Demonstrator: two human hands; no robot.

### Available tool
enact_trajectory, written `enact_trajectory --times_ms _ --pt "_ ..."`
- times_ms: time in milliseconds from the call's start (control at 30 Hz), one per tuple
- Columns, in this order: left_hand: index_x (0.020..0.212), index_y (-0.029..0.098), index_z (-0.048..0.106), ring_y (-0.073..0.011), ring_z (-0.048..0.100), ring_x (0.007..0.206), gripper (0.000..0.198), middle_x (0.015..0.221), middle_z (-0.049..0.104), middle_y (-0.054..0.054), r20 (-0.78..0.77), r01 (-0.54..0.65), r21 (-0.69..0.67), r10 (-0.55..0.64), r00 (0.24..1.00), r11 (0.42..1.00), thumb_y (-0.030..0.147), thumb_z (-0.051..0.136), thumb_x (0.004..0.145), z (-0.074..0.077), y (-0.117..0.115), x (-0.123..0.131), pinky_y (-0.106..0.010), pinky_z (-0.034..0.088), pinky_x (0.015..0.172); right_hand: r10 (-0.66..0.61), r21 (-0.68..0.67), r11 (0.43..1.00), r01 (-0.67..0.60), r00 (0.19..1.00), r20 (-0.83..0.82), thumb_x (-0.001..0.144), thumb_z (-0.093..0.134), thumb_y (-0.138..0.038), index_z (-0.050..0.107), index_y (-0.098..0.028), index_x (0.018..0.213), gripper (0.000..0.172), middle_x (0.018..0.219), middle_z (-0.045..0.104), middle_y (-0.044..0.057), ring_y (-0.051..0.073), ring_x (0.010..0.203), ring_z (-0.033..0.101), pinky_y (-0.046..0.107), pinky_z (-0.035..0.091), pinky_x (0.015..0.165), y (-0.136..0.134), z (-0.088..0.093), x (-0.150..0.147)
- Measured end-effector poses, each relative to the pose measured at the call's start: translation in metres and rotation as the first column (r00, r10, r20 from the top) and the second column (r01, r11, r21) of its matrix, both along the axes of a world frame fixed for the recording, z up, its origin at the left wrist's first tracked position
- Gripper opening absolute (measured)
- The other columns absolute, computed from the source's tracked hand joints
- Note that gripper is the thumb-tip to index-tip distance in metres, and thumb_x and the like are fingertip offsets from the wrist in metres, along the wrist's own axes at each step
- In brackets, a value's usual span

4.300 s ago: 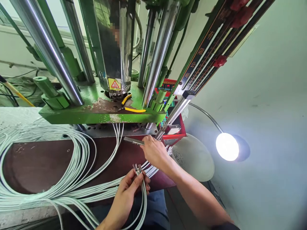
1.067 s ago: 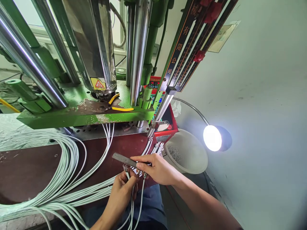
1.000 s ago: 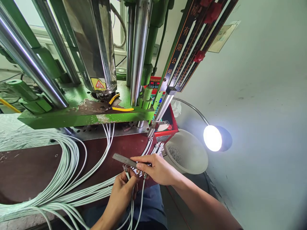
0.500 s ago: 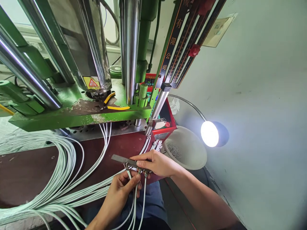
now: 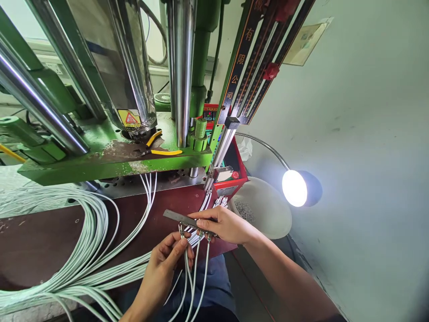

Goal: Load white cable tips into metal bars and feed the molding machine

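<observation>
My right hand grips a flat grey metal bar near its right end, thumb on top. Several white cables hang from metal connectors along the bar's lower edge. Below the bar's left part, my left hand pinches a white cable close to its connector. Its other fingers curl behind the cables and are partly hidden. Both hands are above the front edge of the dark red table.
A green press with steel columns stands behind; yellow-handled pliers lie on it. Coiled white cables cover the table's left part. At the right are a white basin, a red control box and a lit lamp.
The bar and my right hand have shifted slightly right. My left hand has moved left along the bar, from the middle connector to the cable at the left.
</observation>
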State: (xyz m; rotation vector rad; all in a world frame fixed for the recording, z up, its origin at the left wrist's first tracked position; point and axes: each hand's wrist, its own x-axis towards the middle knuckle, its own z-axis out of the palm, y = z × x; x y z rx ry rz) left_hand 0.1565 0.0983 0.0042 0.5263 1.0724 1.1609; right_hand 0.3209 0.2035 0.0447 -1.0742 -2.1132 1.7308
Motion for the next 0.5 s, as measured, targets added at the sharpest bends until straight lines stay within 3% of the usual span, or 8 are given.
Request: enact_trajectory --times_ms 100,300,433,500 --pt "0.077 0.016 0.066 -0.0103 0.048 0.049 0.026 0.053 0.059 0.002 0.005 -0.012 0.044 0.012 1.0 0.999 0.041 0.071 0.075 0.002 0.002 0.0 -0.023 0.039 0.053 0.009 0.023 1.0 -0.009 1.0 0.008 0.092 0.05 -0.03 0.063 -0.021 0.128 0.039 0.069 0.061 -0.001 0.01 0.057 0.052 0.02 0.042 0.056 -0.001 0.001 0.001" --pt "0.089 0.015 0.068 -0.0092 0.045 0.046 0.031 0.05 0.057 0.004 -0.032 -0.052 0.085 0.055 0.998 0.995 0.042 0.072 0.075 0.007 0.009 -0.009 -0.023 0.035 0.052 0.034 0.071 0.997 -0.036 0.999 0.028 0.093 0.049 -0.029 0.062 -0.021 0.129 0.039 0.069 0.06 -0.001 0.008 0.056 0.049 0.018 0.038 0.052 0.0 0.001 0.005" --pt "0.092 0.014 0.069 -0.0104 0.047 0.047 0.034 0.051 0.059 0.003 -0.081 -0.142 0.099 0.15 0.985 0.985 0.04 0.074 0.071 0.021 0.019 -0.025 -0.024 0.035 0.052 0.029 0.055 0.998 -0.032 0.998 0.061 0.092 0.049 -0.028 0.06 -0.021 0.131 0.041 0.071 0.06 -0.001 0.008 0.056 0.047 0.019 0.038 0.053 0.0 0.006 0.005" --pt "0.084 0.014 0.07 -0.0106 0.048 0.048 0.03 0.052 0.06 0.002 -0.121 -0.191 0.117 0.205 0.971 0.975 0.04 0.075 0.07 0.029 0.024 -0.033 -0.025 0.037 0.054 0.009 0.066 0.998 -0.016 0.994 0.109 0.091 0.051 -0.029 0.062 -0.021 0.129 0.04 0.067 0.058 -0.002 0.008 0.055 0.045 0.019 0.036 0.052 -0.001 0.008 0.005"
